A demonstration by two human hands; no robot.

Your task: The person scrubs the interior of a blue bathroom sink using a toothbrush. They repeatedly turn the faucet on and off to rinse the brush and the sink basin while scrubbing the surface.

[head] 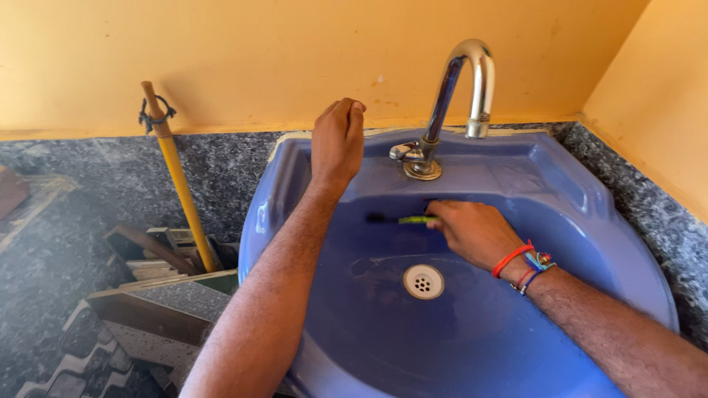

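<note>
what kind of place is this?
Likely a washroom or utility corner, perhaps unfinished: a blue basin with a chrome tap, speckled stone wall tiles, and loose boards beside a yellow-handled tool.

Two bare forearms, no sleeves in view, both lightly haired. Left hand (338,140) without rings, watch or band; wrist plain. Right hand (476,232) also ringless, but with a cluster of thread bands (525,267) at the wrist: one bright orange-red cord nearest the hand, then thinner red and dark blue strands behind it, with a small knotted tuft of teal and blue on the outer side. No gloves.
</note>
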